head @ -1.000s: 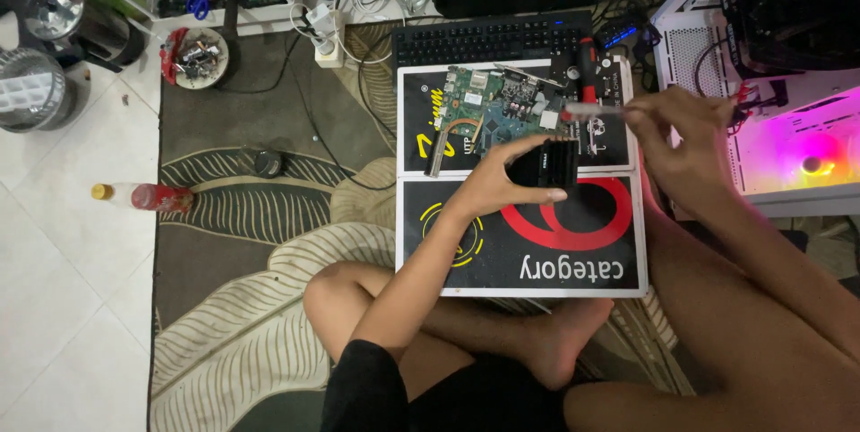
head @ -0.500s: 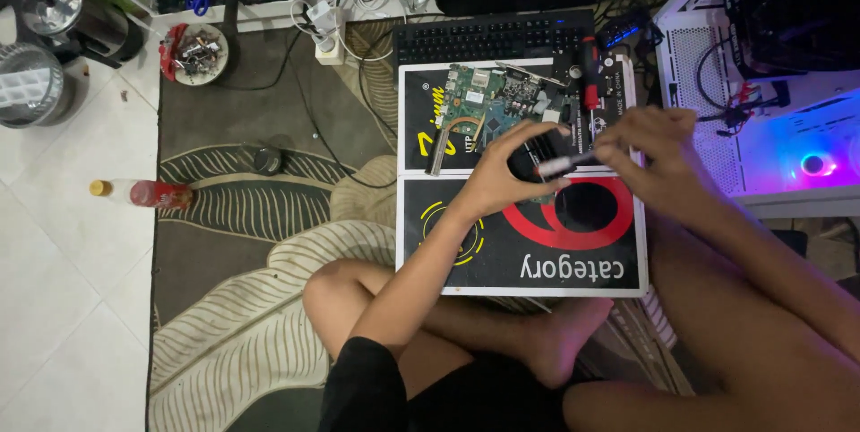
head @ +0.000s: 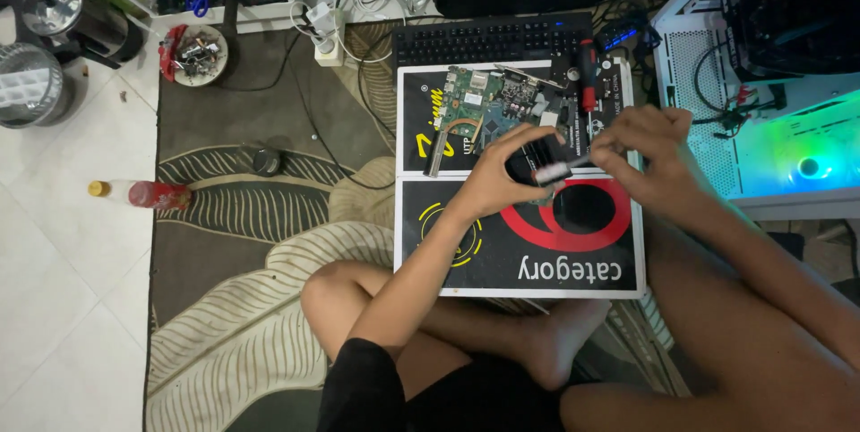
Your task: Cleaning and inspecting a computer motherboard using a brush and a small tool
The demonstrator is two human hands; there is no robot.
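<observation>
My left hand (head: 497, 179) grips a small black boxy part (head: 528, 156) with a pale label, just above a flat black box (head: 520, 257) that rests on my crossed legs. My right hand (head: 647, 152) is right beside it, fingers pinched on a thin tool whose tip meets the part; the tool is mostly hidden. A green circuit board (head: 484, 99) lies on the box's far half, just beyond my left hand. A red-handled screwdriver (head: 587, 61) lies to its right.
A black keyboard (head: 491, 38) sits beyond the box. An open white computer case (head: 761, 118) with glowing lights stands at the right. On the patterned rug (head: 242, 217) and tiles lie a red bottle (head: 148, 194), a bowl of small parts (head: 199, 54) and a power strip (head: 326, 34).
My right hand has come down from over the circuit board's right side to the black part in my left hand. The left hand lowered slightly and tilted the part.
</observation>
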